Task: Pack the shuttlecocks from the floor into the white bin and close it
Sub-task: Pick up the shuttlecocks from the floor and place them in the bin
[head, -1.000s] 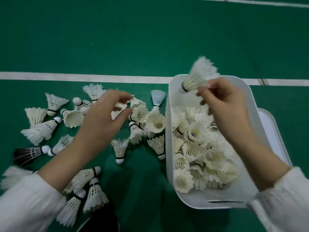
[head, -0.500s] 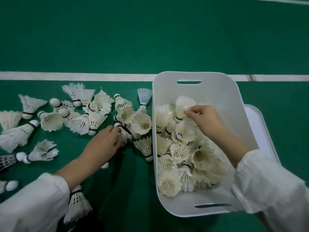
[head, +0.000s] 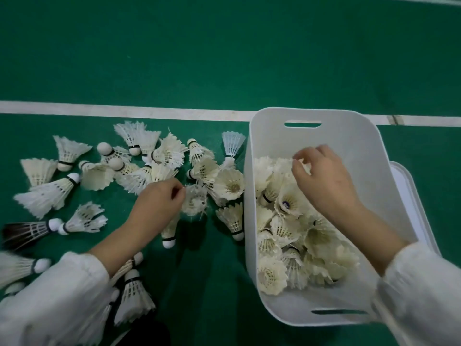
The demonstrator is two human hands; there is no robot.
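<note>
One shuttlecock [head: 195, 204] pinched at left fingers [head: 177, 194], beside white bin [head: 250, 221].

We record: white bin [head: 344, 143], smooth matt plastic; shuttlecocks [head: 47, 193], frayed white feather; floor [head: 224, 58], matt green with a white painted line [head: 124, 111]; sleeves [head: 62, 300], soft white cloth.

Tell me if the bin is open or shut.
Open. The bin has no lid on; shuttlecocks show inside, and the right hand reaches in.
</note>
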